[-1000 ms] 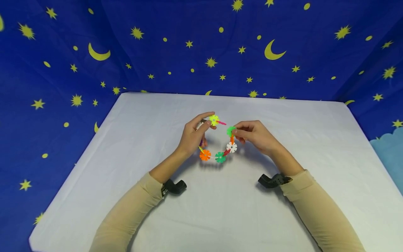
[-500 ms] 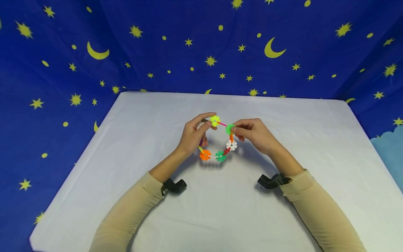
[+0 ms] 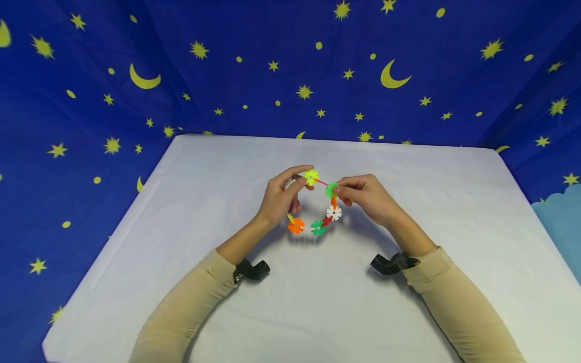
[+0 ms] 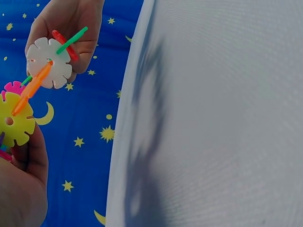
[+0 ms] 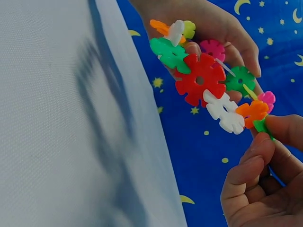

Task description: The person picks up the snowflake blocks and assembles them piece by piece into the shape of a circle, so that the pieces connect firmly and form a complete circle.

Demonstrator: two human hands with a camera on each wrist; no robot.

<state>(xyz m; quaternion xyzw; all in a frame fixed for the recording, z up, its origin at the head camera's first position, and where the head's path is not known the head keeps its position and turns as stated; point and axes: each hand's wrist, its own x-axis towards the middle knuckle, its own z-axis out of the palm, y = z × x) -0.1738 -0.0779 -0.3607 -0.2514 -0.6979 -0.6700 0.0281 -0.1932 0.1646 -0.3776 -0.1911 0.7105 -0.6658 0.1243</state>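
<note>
A chain of notched plastic snowflake discs hangs bent into a loop between both hands above the table. My left hand [image 3: 276, 199] pinches a yellow disc [image 3: 311, 177] between thumb and fingers. With thumb and index finger, my right hand [image 3: 367, 197] pinches a light green disc [image 3: 331, 190]. A pink disc [image 3: 321, 182], seen edge-on, spans from the yellow disc to the light green one; whether their slots interlock cannot be told. Lower on the loop are a white disc [image 3: 334, 213], a dark green disc [image 3: 318, 228] and an orange disc [image 3: 296, 226]. The left fingers hide part of the chain.
A white cloth-covered table [image 3: 290, 312] lies beneath the hands. A blue curtain [image 3: 254, 80] with yellow stars and moons surrounds its back and sides. Black wrist-worn mounts [image 3: 254, 270] stick out from under both sleeves.
The light green disc in my right hand has moved slightly left, closing the gap to the pink disc's end, and they now meet. My left hand keeps hold of the yellow disc.
</note>
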